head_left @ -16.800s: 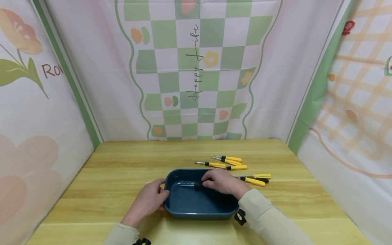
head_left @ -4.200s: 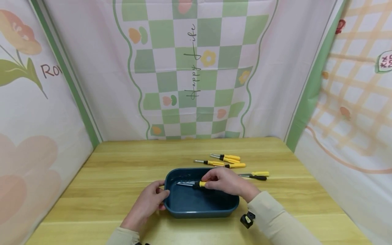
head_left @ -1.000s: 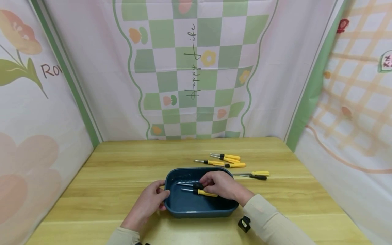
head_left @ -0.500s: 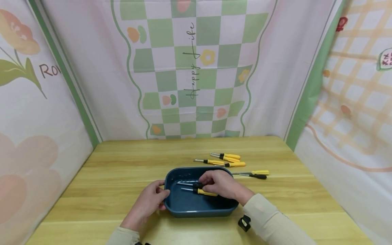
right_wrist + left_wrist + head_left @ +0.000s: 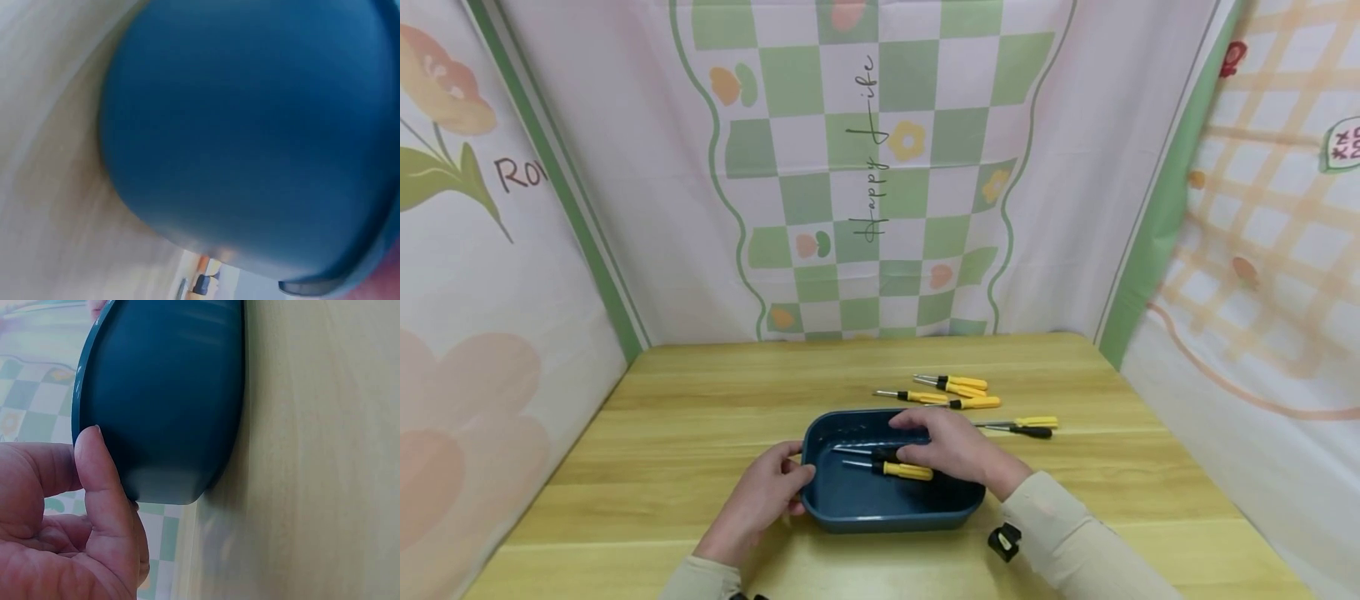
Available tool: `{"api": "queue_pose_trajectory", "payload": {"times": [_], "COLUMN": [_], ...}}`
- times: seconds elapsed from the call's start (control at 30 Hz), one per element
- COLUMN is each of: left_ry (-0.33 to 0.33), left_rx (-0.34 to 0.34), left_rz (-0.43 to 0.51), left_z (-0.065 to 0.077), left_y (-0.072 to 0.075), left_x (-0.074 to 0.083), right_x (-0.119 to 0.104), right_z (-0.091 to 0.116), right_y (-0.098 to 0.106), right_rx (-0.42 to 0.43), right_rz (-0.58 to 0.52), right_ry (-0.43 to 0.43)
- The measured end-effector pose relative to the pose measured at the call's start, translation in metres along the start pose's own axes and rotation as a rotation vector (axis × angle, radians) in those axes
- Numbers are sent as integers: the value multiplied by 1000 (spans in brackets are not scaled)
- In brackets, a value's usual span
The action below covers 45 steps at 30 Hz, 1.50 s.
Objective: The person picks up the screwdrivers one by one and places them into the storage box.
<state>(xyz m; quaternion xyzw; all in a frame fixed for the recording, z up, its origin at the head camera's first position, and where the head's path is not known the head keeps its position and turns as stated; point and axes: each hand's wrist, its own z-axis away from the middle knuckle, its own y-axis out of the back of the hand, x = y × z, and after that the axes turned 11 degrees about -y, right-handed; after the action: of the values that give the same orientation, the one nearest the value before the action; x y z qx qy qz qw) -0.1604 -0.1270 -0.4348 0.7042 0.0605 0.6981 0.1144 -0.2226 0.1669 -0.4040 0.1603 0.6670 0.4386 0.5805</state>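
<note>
My left hand (image 5: 767, 483) grips the left end of a dark blue rectangular dish (image 5: 891, 525), its thumb (image 5: 100, 462) against the end wall in the left wrist view. Inside, a yellow-handled screwdriver (image 5: 908, 472) lies with its tip to the left. Just behind it is a black-handled screwdriver (image 5: 883, 454), its handle end hidden by my right hand (image 5: 958, 446). That hand hovers over the right half of the dish, thumb and fingers apart, with nothing seen between them. In the right wrist view the dish's outer wall (image 5: 250, 137) fills most of the picture.
Behind the dish lie several yellow-handled screwdrivers (image 5: 973, 402) on the wooden table (image 5: 700, 400). To the right are a bright yellow screwdriver (image 5: 1037, 422) and a black one (image 5: 1032, 432), side by side. A patterned curtain (image 5: 880, 167) hangs along the table's far edge.
Over the last seconds a yellow-handled screwdriver from the table came to lie in the dish. In the last half second my right hand's fingers spread and drew slightly right. My left hand kept its place.
</note>
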Motion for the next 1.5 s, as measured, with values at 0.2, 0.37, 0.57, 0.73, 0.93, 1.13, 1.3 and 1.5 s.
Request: {"api": "queue_pose_trajectory", "payload": {"times": [0.2,0.37,0.57,0.73,0.93,1.13,1.3,1.5], "left_ry": [-4,-4,-6,-6,-12,-11,-4,2], "left_rx": [5,2,0,2,5,-1,-4,-2], "left_rz": [-2,-4,-13,-12,-6,-7,-10,-11], "left_z": [0,0,1,2,2,2,2,2], "left_y": [0,0,1,0,-1,0,0,1], "left_x": [0,0,1,2,2,3,3,2], "right_x": [-3,-1,5,10,19,30,37,44], "right_z": [4,6,7,10,12,12,15,17], "right_y": [9,14,21,26,32,36,40,45], "right_rx": [29,76,117,129,179,240,260,272], "right_rz": [31,69,81,89,118,164,169,175], "right_ry": [-3,-8,5,5,10,18,-8,-23]}}
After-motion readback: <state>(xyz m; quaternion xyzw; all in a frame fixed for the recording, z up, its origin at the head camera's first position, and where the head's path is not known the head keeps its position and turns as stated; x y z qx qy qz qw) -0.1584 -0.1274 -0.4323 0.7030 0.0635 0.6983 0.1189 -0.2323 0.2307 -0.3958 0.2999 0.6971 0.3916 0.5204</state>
